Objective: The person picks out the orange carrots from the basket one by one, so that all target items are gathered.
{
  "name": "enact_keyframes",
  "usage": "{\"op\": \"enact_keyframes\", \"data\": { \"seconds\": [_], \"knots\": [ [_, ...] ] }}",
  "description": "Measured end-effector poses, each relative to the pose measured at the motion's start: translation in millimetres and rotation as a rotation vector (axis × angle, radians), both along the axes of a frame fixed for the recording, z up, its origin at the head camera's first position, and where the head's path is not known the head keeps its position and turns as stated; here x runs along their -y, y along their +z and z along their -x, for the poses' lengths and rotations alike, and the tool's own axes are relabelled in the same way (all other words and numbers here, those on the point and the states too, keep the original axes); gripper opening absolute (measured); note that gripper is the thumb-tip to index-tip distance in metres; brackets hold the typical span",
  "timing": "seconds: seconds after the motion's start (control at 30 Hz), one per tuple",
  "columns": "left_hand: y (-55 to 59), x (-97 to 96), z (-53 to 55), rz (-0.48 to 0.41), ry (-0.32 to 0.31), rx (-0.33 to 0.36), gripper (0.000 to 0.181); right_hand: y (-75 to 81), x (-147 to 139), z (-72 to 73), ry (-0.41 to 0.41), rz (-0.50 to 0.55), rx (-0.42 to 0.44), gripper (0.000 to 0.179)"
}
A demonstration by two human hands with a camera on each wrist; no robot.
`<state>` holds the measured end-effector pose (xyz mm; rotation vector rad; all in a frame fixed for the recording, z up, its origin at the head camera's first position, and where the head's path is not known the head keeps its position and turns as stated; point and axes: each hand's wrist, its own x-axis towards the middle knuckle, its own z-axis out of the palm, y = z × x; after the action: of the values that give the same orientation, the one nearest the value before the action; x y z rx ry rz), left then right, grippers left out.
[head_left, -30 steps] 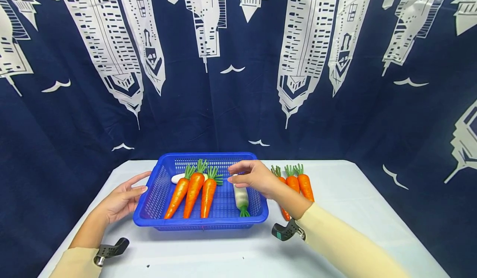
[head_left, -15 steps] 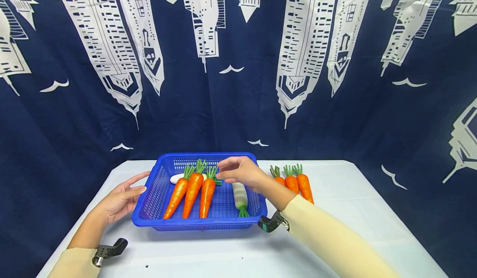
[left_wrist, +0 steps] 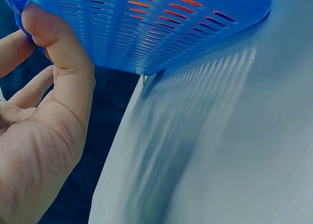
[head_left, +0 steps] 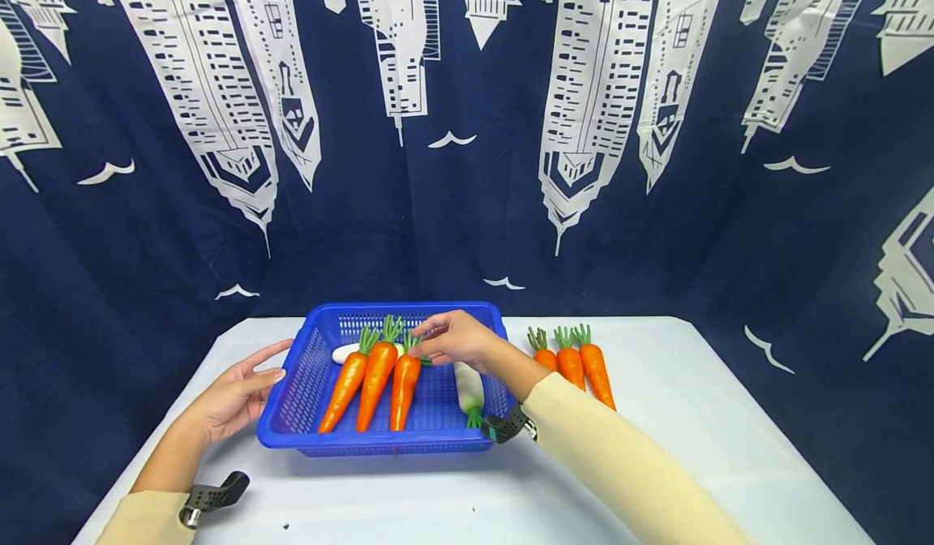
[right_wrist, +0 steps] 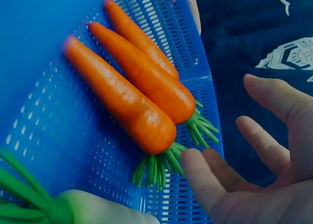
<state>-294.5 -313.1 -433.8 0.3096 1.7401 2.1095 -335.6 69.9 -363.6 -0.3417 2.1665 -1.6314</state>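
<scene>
Inside a blue plastic basket [head_left: 292, 438] lie three orange carrots [head_left: 404, 391] with green tops. My right hand [head_left: 460, 339] hovers over the rightmost carrot's leafy end, fingers spread apart. From the right wrist view, a fingertip [right_wrist: 190, 160] is beside those green stems; whether it touches them I cannot tell. My left hand [head_left: 233, 399] rests fingertips against the basket's left rim. Its thumb [left_wrist: 68, 62] lies on the outer side in the left wrist view. A white radish [head_left: 470, 391] lies at the basket's right, partly behind my right forearm.
Behind the carrots, a white elongated thing [head_left: 345, 353] is partly hidden. Right of the basket, three more carrots [head_left: 597, 371] lie on the white table [head_left: 700, 431], two of them partly behind my arm. A dark blue curtain [head_left: 438, 221] with white building prints hangs behind.
My right hand has moved left and slightly down, from above the white radish to the rightmost carrot's green top. My left hand and the basket have stayed in place.
</scene>
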Motion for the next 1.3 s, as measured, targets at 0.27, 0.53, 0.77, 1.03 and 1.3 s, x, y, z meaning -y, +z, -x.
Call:
{"op": "enact_keyframes", "data": {
  "seconds": [0.27, 0.53, 0.77, 1.03, 1.3],
  "knots": [
    [-0.7, 0.3, -0.2, -0.013, -0.012, -0.01, 0.057, -6.5, 2, 16.9, -0.008, -0.087, 0.053, 0.048],
    [-0.5, 1.4, -0.2, -0.012, -0.015, -0.003, 0.06, -15.8, 5, 29.7, -0.01, -0.08, 0.11, 0.047],
    [-0.2, 0.5, 0.6, -0.011, -0.008, -0.005, 0.059, -22.9, 13, 32.5, 0.012, -0.076, 0.171, 0.05],
    [-0.1, -0.4, 1.1, -0.018, -0.015, -0.008, 0.058, -27.6, 21, 32.2, 0.012, -0.129, 0.189, 0.046],
    [0.1, 0.2, 0.3, -0.028, -0.028, -0.011, 0.056, -30.9, 27, 32.6, 0.045, -0.171, 0.217, 0.048]
  ]
}}
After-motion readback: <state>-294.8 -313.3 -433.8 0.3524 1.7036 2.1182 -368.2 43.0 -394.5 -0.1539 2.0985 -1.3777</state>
